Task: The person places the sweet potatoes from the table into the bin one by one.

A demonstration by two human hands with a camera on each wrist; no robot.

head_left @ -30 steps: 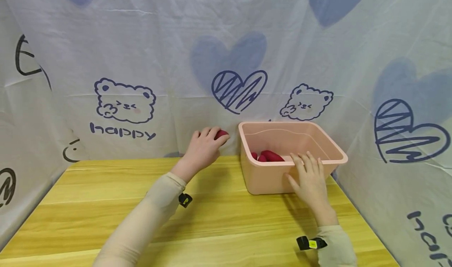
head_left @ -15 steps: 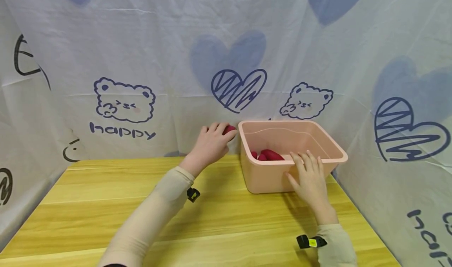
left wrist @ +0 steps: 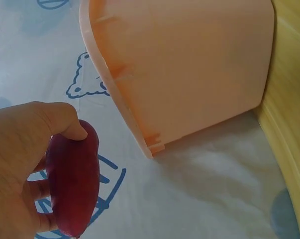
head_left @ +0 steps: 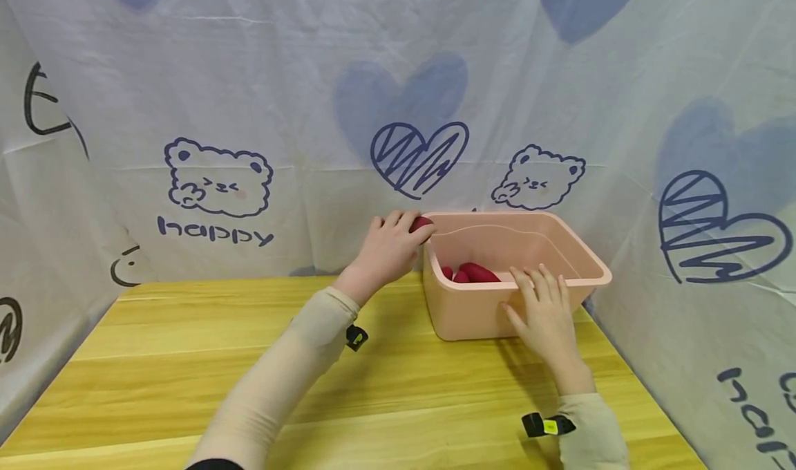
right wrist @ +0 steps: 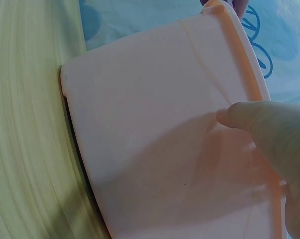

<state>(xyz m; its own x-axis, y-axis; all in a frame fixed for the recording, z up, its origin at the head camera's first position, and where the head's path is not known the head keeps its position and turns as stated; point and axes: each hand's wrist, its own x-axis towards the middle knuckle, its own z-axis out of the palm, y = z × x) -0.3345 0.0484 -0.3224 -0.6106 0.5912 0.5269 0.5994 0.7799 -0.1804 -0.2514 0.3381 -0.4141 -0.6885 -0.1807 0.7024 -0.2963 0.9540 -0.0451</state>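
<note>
A dark red sweet potato (left wrist: 74,184) is held in my left hand (head_left: 388,250), with the thumb on one side and the fingers behind it. In the head view that hand is at the left rim of a pink plastic bin (head_left: 475,314), the sweet potato (head_left: 421,224) overlapping the rim's back left corner. Inside the bin, at its left, lie several more red sweet potatoes (head_left: 479,272). My right hand (head_left: 548,321) grips the bin's front rim, fingers over the edge and thumb (right wrist: 232,115) against the outer wall.
The bin stands upright on a wooden table (head_left: 205,345), towards its back right. Behind it hangs a white cloth (head_left: 298,97) printed with hearts and bears, which also runs along both sides. Each wrist bears a small black camera strap.
My left hand has moved right with the sweet potato, from beside the bin to its left rim. The right hand has stayed on the front rim.
</note>
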